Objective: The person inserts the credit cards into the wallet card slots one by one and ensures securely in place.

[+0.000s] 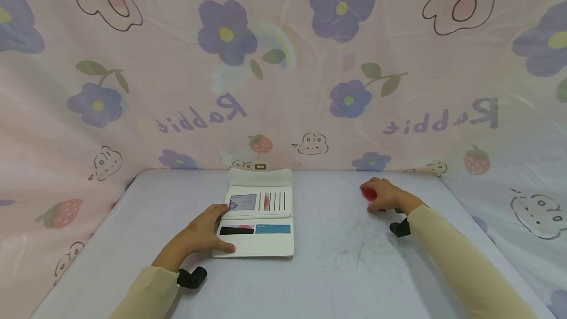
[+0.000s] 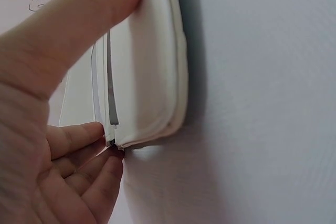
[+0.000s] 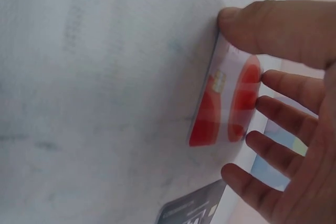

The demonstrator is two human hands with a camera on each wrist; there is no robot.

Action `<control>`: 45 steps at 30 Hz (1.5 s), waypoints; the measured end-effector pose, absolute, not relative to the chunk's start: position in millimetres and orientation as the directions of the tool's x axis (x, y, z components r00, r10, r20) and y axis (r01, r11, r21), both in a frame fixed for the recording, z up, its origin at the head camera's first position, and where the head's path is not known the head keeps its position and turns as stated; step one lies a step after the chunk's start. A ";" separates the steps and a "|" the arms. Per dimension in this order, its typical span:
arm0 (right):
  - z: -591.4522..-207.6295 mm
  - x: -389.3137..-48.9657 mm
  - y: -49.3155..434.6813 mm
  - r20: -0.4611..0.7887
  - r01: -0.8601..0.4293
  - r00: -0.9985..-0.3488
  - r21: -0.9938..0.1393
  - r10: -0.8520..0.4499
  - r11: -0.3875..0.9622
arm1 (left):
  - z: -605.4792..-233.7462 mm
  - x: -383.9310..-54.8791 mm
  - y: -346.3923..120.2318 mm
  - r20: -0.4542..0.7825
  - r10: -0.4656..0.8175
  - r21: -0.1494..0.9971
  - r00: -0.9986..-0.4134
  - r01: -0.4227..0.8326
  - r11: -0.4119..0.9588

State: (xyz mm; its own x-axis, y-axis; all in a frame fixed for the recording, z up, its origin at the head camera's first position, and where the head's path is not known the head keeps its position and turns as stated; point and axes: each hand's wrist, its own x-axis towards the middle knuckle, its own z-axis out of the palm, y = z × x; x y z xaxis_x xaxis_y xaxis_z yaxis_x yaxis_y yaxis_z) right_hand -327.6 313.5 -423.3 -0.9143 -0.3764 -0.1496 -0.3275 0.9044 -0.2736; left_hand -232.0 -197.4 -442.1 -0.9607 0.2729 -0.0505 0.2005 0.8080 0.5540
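A white wallet (image 1: 254, 249) lies unfolded on the table, with a black card (image 1: 235, 231) and a blue card (image 1: 273, 229) in its lower pocket. Above them a pictured card (image 1: 243, 203) fills the window, and a red-edged card (image 1: 267, 202) shows in a slot. My left hand (image 1: 201, 233) grips the wallet's left side, thumb on the lower flap and fingers at the edge near the fold. Off to the right, my right hand (image 1: 384, 196) holds a red-and-white chip card (image 3: 226, 100) by opposite edges, thumb against fingertips. The card tilts up from the tabletop.
A dark card (image 3: 191, 208) lies on the table just beside the right hand's fingers. The white tabletop (image 1: 336, 279) carries grey smudges. A patterned curtain (image 1: 283, 73) rises behind the table's far edge and along both sides.
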 end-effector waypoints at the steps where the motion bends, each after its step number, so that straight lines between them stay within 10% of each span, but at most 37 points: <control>1: -423.6 -328.0 313.8 -0.149 -0.327 -0.915 -0.273 -0.375 0.905 | -442.1 -232.0 -197.4 -0.051 0.276 0.555 -0.960 0.202 0.807; 30: -421.7 -332.1 310.2 -0.187 -0.267 -0.927 -0.277 -0.324 0.923 | -444.7 -233.5 -197.9 -0.037 0.275 0.547 -0.961 0.211 0.810; 45: -422.1 -329.5 325.1 -0.004 -0.271 -0.956 -0.371 -0.293 0.888 | -443.9 -231.9 -196.8 -0.033 0.270 0.550 -0.962 0.208 0.809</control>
